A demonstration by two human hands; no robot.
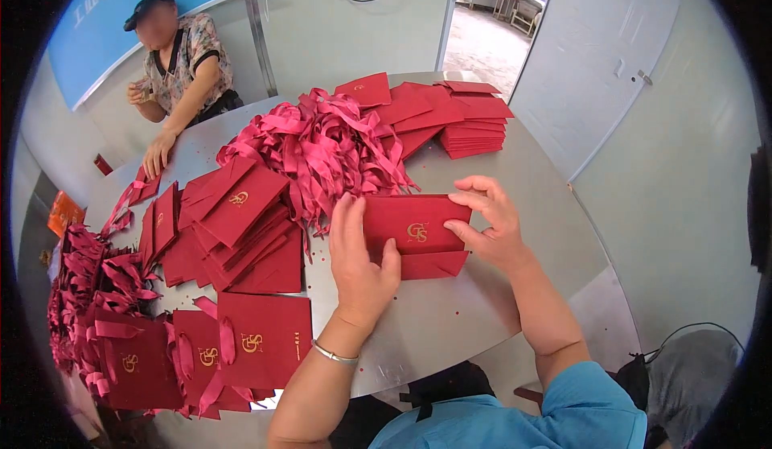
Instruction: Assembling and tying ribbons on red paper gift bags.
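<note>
Table [438, 320] underlies red bag [416, 233] between left hand [356, 257] and right hand [492, 225]

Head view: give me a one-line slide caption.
Left hand and right hand hold a red bag near a heap of pink ribbons on a grey table.

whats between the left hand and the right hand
In the head view, a red paper gift bag with a gold emblem lies between the left hand and the right hand, both touching it.
</note>
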